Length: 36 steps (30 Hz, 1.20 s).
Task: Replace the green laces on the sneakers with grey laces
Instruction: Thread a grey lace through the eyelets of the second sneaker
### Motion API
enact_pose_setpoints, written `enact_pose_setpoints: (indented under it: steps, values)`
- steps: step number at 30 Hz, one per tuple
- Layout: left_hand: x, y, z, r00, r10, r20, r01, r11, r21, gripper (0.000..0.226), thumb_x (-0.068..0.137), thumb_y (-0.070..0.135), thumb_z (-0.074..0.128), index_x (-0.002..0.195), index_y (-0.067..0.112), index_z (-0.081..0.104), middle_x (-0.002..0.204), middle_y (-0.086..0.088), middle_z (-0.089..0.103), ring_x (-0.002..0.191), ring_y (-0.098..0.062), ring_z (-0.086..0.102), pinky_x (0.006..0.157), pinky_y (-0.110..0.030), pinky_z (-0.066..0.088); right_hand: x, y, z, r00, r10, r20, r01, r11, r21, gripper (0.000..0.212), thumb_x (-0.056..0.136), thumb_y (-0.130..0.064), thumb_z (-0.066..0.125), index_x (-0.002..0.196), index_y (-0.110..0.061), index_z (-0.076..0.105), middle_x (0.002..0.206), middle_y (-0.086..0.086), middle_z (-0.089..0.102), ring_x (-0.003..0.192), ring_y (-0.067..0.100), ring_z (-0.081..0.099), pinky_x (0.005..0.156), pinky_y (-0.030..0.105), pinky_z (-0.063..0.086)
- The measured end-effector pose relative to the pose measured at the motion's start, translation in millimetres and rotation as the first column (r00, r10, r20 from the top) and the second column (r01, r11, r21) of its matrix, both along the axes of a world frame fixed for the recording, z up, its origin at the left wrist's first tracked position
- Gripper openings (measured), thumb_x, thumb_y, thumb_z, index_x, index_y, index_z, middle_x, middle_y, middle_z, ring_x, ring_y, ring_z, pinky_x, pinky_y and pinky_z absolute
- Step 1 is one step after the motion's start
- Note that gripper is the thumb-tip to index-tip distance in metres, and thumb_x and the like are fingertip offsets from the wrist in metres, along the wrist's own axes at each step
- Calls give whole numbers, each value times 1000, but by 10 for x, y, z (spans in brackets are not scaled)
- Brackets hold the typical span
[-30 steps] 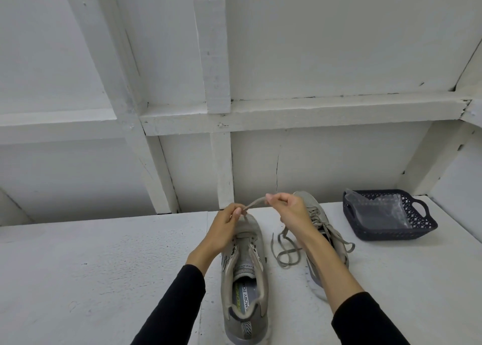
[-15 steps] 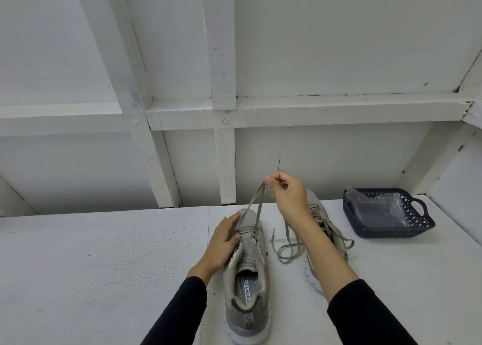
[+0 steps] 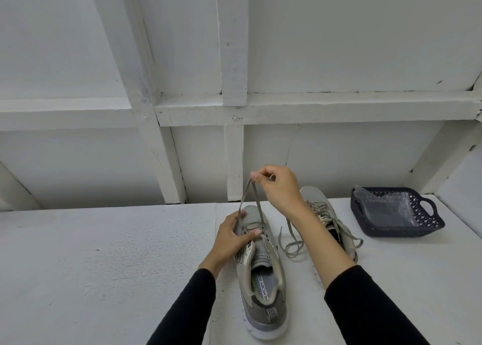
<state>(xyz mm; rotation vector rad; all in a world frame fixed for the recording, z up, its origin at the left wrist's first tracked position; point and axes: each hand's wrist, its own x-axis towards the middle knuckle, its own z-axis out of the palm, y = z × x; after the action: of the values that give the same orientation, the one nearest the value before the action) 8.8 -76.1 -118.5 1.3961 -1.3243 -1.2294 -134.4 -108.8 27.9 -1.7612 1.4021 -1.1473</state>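
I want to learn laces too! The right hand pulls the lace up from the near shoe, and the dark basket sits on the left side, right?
Not quite. The head view shows the dark blue plastic basket on the right side, beyond the far grey sneaker. The right hand does pull the grey-green lace up from the near grey sneaker.

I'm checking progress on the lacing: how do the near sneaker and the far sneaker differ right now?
The near sneaker is mostly unlaced, its lace pulled up by the right hand; the far sneaker is laced, ends trailing loose. The left hand grips the near one; the far one lies untouched. Both look grey-beige and rest on the white table.
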Motion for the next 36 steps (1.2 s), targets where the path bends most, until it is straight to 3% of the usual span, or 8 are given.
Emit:
enact_pose_setpoints:
  steps: [3,7,11,16,20,28,33,36]
  values:
    - [15,-12,15,998,-17,-58,19,999,34,81,59,39,92,128,30,50,130,4,57,113,-14,63,96,-30,53,39,-8,-3,1000,4,-16,-4,1000,19,21,90,-28,66,73,-16,70,67,-10,60,67,8,53,69,28,43]
    - [15,-34,0,999,-21,-49,22,999,29,79,64,26,91,131,24,49,130,3,56,113,-11,61,87,-17,53,106,-32,40,998,39,-46,-38,999,24,18,89,-29,66,73,-21,70,69,-14,62,69,2,55,69,26,43]
    - [20,-70,-37,999,-34,12,34,999,23,91,56,37,94,134,23,50,129,5,56,117,-10,58,102,-34,49,199,-32,72,996,86,-29,-84,995,50,17,89,-26,67,73,-21,71,73,-14,66,75,2,60,74,25,46]
    - [20,-103,-2,994,-51,99,52,999,-11,94,52,47,91,134,22,51,131,5,55,119,-7,54,105,-33,46,255,2,51,993,114,40,-117,989,86,18,90,-27,67,76,-17,74,75,-7,70,78,9,64,75,24,48]
    - [34,-102,14,985,-49,163,56,998,-41,81,49,59,88,120,40,55,125,14,53,121,-9,51,106,-38,45,44,-54,40,996,-6,88,2,999,50,20,91,-26,65,72,-21,71,65,-13,63,59,1,49,63,21,41]
    - [67,-180,144,935,-51,351,75,996,-56,66,55,78,73,116,60,55,134,21,50,135,-8,35,115,-45,25,-219,-175,33,999,-30,-27,31,999,18,23,94,-32,61,77,-18,69,71,-14,61,69,2,50,74,35,43]
    - [-28,-222,615,987,-135,92,142,987,-78,32,87,38,70,118,31,66,127,14,60,120,3,51,94,-10,39,-240,-184,-8,999,18,-32,-17,1000,19,24,96,-34,57,81,-17,66,73,-8,60,70,9,50,71,34,43]
    - [-98,-284,893,989,-145,-10,143,984,-110,25,97,29,55,120,24,65,123,9,65,114,2,56,88,-15,40,-289,-205,-7,997,45,-66,-44,999,17,26,99,-31,50,83,-17,63,70,-8,56,66,10,48,67,32,40]
